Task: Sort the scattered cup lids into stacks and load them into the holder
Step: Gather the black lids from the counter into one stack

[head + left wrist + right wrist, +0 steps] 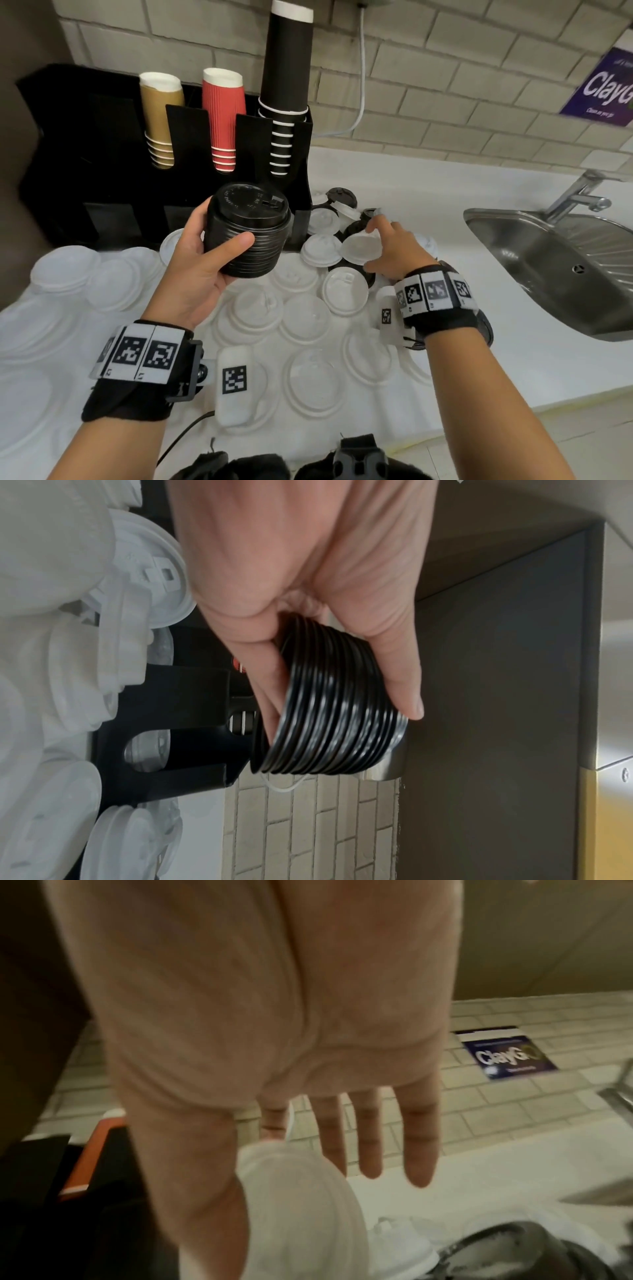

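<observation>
Black lids, nested in a stack (248, 229), sit gripped in the left hand (202, 260) above the white counter (479, 359), just before the black holder (102, 164). Farther right, the right hand (394, 253) pinches a white lid (361, 247), other fingers straight, among scattered lids beside the steel sink (555, 270).

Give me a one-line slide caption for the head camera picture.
Left hand grips a stack of black lids while right hand pinches a white lid from the countertop pile.
</observation>
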A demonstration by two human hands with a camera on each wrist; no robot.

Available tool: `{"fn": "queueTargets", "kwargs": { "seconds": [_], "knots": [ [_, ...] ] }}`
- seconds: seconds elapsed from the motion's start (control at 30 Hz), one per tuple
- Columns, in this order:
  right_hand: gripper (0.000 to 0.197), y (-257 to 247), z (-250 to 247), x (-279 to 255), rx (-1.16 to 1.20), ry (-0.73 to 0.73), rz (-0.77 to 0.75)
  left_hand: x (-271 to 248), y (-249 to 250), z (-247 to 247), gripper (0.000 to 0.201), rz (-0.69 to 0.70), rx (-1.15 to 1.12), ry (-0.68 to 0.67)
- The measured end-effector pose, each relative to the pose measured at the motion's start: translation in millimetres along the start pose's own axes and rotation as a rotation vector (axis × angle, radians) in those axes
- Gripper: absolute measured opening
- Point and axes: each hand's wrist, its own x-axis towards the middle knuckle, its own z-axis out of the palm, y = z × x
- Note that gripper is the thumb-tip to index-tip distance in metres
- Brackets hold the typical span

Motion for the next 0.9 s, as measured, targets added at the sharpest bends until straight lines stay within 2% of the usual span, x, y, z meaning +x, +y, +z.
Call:
{"fn": "queueTargets", "kwargs": {
  "seconds": [0.1, 0.17, 0.27, 0.33, 0.4, 0.47, 0.53, 0.63, 0.73, 0.83, 0.9],
  "knots": [
    [0.037, -4.8, -3.3, 7.1, -0.141, 0.021, -0.044, 0.7, 1.2, -4.0, 0.069, 0.007, -0.002, 0.011],
    [0.032, -11.9, -6.4, 10.2, -0.191, 0.067, -0.085, 0.9, 2.9, -7.9, 0.066, 0.016, 0.003, 0.021],
    [0.028, -33.5, -11.1, 11.5, -0.051, 0.147, -0.259, 0.9, 6.2, -13.4, 0.065, 0.034, 0.008, 0.033],
    [0.033, -49.6, -12.0, 11.9, 0.081, 0.122, -0.345, 0.9, 8.4, -15.3, 0.067, 0.041, 0.007, 0.036],
    [0.056, -59.3, -11.3, 14.7, 0.083, -0.024, -0.363, 0.7, 9.2, -15.8, 0.068, 0.043, 0.008, 0.038],
    [0.081, -62.2, -7.5, 22.5, -0.067, -0.207, -0.317, 0.4, 8.7, -16.3, 0.068, 0.041, 0.007, 0.049],
    [0.091, -62.1, 0.6, 32.1, -0.252, -0.300, -0.253, -0.1, 8.3, -16.9, 0.068, 0.036, 0.008, 0.052],
    [0.092, -65.1, 17.4, 43.1, -0.378, -0.307, -0.200, -1.0, 8.7, -18.6, 0.069, 0.029, 0.014, 0.055],
    [0.081, -67.3, 27.6, 47.0, -0.404, -0.276, -0.210, -1.7, 10.4, -22.2, 0.068, 0.031, 0.018, 0.066],
    [0.072, -67.6, 19.1, 47.5, -0.355, -0.247, -0.233, -1.9, 13.0, -27.3, 0.066, 0.037, 0.009, 0.091],
    [0.067, -75.5, 7.9, 43.8, -0.208, -0.235, -0.320, -1.5, 16.0, -30.1, 0.067, 0.043, 0.002, 0.106]
  ]
}}
